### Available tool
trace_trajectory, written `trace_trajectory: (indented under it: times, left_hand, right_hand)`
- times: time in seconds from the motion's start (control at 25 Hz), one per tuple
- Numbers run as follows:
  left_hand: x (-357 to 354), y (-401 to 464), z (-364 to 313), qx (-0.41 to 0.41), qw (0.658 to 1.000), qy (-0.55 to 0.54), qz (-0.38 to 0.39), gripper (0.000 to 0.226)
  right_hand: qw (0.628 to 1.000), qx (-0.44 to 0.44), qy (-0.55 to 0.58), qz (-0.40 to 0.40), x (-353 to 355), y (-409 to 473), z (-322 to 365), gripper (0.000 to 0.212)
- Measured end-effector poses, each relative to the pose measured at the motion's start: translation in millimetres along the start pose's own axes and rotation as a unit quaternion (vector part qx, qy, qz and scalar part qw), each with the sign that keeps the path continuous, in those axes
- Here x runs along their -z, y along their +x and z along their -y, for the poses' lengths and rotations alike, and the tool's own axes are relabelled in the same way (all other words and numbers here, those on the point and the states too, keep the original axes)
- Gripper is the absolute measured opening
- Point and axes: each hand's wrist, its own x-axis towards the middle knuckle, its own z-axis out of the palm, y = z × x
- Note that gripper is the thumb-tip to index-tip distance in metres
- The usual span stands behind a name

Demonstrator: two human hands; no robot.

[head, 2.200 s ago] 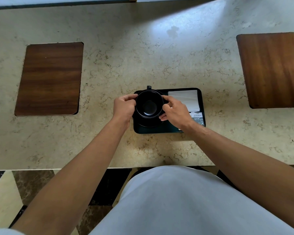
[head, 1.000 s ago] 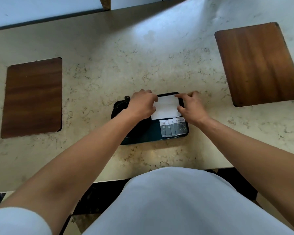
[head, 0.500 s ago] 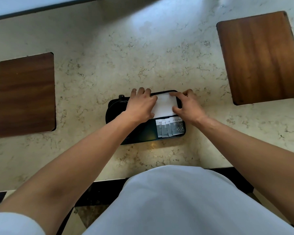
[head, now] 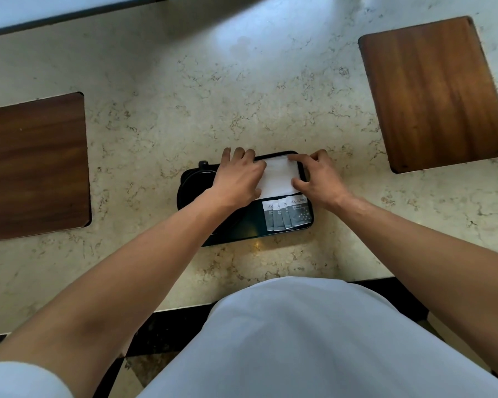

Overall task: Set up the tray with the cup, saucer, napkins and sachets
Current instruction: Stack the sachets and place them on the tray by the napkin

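Pressing flat, both hands lie with straight fingers on the white napkins. They seem thin and soft, so take them at the edges.

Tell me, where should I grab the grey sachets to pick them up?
Probably by their near short ends. The sachets lie flat, overlapping like a fan, on the tray. The napkins and both hands sit at their far ends, so come from the near side and pinch one edge.

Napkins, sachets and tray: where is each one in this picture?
napkins (head: pixel 279 179), head view, bare white middle between the hands.
sachets (head: pixel 288 215), head view, middle of the grey row.
tray (head: pixel 242 234), head view, bare dark floor near the front rim.
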Motion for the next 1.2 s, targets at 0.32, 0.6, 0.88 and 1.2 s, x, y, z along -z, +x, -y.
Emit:
trace_trajectory:
  times: [0.32,0.6,0.88,1.2]
  left_hand:
    - [1.3,-21.4,-15.8,-0.007,0.985,-0.132,-0.108,0.033]
    - [-19.9,-54.0,-50.0,-0.021,0.971,-0.216,-0.101,0.033]
    - [-44.1,-76.8,-68.6,-0.018,0.977,-0.196,-0.084,0.025]
    - [-58.6,-84.0,-66.8,-0.024,0.981,-0.173,-0.08,0.028]
  right_hand:
    - [0.998,0.023,0.025,-0.05,-6.4,-32.1,-11.5,0.049]
    - [0.993,0.087,-0.009,-0.079,-19.6,-62.7,1.1,0.041]
    - [0.995,0.087,-0.034,-0.04,-28.9,-82.8,-0.2,0.037]
    - [0.996,0.077,-0.043,-0.03,-34.1,-86.9,5.9,0.04]
